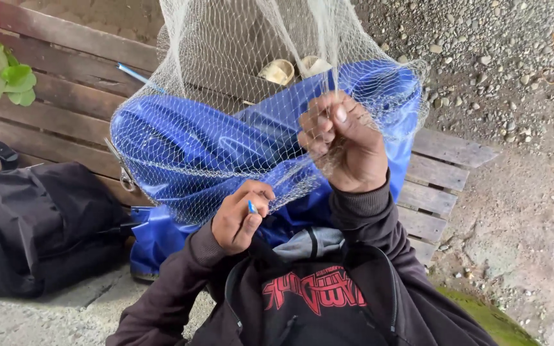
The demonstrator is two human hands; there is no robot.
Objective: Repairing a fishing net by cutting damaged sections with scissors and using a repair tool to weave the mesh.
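While the net [226, 115] hangs down from above and drapes over a blue tarp [187, 154], the person works at it with both hands. The right hand [344, 144] is raised and curled shut, fingers bunched around a gather of mesh held taut near the net's lower edge. The left hand [242, 218] sits lower and closer to the body, fingers closed around a small blue tool [251, 207] whose tip shows between thumb and forefinger; it touches the mesh just below the other hand. The tarp lies across a wooden pallet [437, 186] on gravel. A black bag [33, 224] rests to the left, against the tarp's edge. Green leaves [1, 74] show at the upper left, well apart from the hands. Two pale, rounded things beyond the net are too blurred to tell.
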